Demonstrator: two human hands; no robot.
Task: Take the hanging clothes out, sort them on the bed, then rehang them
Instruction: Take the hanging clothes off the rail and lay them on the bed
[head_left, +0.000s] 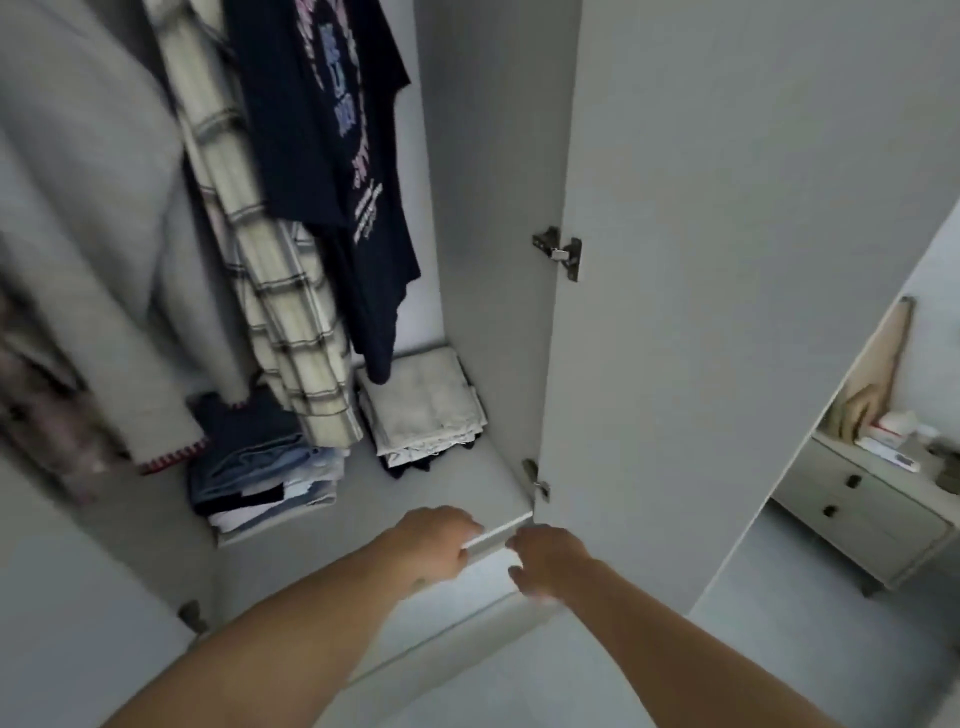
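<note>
Clothes (322, 156) hang untouched while your hands, left (436, 540) and right (545, 561), fingers seemingly curled on the shelf edge (498, 532), risk toppling the folded stacks (265, 467) if you pull.

Left hand (441, 540), right hand (545, 558) at shelf edge (498, 532); navy T-shirt (332, 156), plaid shirt (270, 291) hanging above.

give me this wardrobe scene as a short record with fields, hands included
setting: open white wardrobe, its door swung out to the right
hanging: navy printed t-shirt; cream plaid shirt; light grey garment
shelf: folded stack of dark and denim clothes on the left; folded beige stack on the right
left hand: fingers curled over the white shelf front edge
right hand: at the same edge, blurred, grip unclear
background: pale two-drawer cabinet at far right
</note>
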